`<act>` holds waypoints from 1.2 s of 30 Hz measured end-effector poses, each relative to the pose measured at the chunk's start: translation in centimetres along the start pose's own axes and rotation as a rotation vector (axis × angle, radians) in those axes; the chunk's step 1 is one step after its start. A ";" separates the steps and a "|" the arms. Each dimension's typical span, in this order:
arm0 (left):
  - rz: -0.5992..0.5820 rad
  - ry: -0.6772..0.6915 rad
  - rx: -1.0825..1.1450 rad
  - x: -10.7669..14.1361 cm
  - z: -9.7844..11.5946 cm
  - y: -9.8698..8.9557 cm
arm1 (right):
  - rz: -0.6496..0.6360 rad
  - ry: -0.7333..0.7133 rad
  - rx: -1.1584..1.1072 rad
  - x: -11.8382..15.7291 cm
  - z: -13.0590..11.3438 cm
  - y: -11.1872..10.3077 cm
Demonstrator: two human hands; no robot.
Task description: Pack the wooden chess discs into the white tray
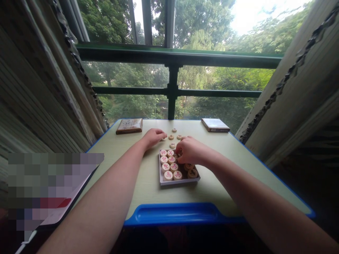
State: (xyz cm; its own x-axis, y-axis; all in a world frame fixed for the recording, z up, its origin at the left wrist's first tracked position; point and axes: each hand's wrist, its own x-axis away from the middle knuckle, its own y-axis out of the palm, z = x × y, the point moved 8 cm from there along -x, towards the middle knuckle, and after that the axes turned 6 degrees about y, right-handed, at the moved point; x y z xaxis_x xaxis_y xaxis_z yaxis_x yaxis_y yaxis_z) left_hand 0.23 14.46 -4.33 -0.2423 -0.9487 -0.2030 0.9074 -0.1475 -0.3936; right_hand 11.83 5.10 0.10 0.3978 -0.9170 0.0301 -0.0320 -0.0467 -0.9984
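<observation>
A shallow white box (pixel 180 182) stands on the table. Red-marked round Chinese chess pieces (pixel 172 160) fill its left side, and dark-marked pieces (pixel 192 173) lie at its right. My right hand (pixel 191 151) reaches over the box's far part, fingers closed around a chess piece (pixel 178 156) that they partly hide. Beyond the box, several loose pieces (pixel 171 137) lie on the tabletop. Left of these, my left hand (pixel 154 137) rests low with its fingertips closed at a chess piece (pixel 164 138), mostly covered by the fingers.
The pale table (pixel 148 192) has a blue rim and a blue tray groove (pixel 176 213) at the near edge. A brown flat box (pixel 129 126) sits at the far left corner, a white-topped one (pixel 215 125) at the far right. Curtains and a green-railed window (pixel 173 54) stand behind.
</observation>
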 end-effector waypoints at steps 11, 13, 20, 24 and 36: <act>-0.002 0.009 -0.024 0.2 0.4 0.0 | 0.043 -0.008 -0.011 -0.2 -0.1 0.0; -0.006 0.015 -0.031 0.2 0.4 0.1 | 0.040 -0.012 -0.010 -0.2 -0.1 0.0; -0.040 0.115 -0.032 0.2 1.6 0.7 | 0.015 0.020 -0.082 0.1 0.1 -0.5; -0.124 0.199 -0.029 0.3 2.4 1.6 | 0.024 0.005 -0.137 0.5 -0.1 -1.5; -0.203 0.235 -0.209 0.8 2.8 2.4 | 0.233 0.122 -0.180 -0.1 2.6 -2.7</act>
State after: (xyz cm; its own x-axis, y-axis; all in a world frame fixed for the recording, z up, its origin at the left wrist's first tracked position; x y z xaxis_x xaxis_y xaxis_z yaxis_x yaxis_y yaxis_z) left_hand 3.15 12.61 -2.90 -0.5047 -0.8121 -0.2929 0.7489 -0.2430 -0.6166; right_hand 14.25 6.36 2.68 0.2483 -0.9514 -0.1820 -0.2758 0.1107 -0.9548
